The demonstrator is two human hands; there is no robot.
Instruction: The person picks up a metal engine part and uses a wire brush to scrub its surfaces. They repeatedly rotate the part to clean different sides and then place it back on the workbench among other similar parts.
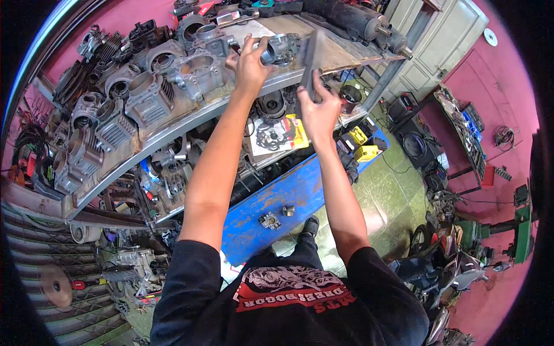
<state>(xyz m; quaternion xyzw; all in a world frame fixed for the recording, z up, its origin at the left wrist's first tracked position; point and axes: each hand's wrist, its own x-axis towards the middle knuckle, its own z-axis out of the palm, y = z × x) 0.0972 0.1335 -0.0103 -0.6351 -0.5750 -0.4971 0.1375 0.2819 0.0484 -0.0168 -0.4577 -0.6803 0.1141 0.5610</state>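
Observation:
Over the upper shelf, my left hand (pixel 252 68) is closed around the near end of a grey metal engine cylinder (pixel 283 48), its round bore facing left. My right hand (pixel 320 112) grips the lower end of a long dark flat bar (pixel 314 57), held upright just to the right of the cylinder. The bar is smeared by motion, so its exact kind does not show. Left of my left hand stands an engine cylinder block (pixel 200 74), one of several on the shelf.
The wooden shelf (pixel 277 79) has a metal front edge. Beneath it lie a gasket set in a packet (pixel 274 136) and yellow boxes (pixel 366 153). A worn blue bench (pixel 259 202) bears two small metal parts. A dark cylindrical muffler (pixel 352 22) lies at the back right.

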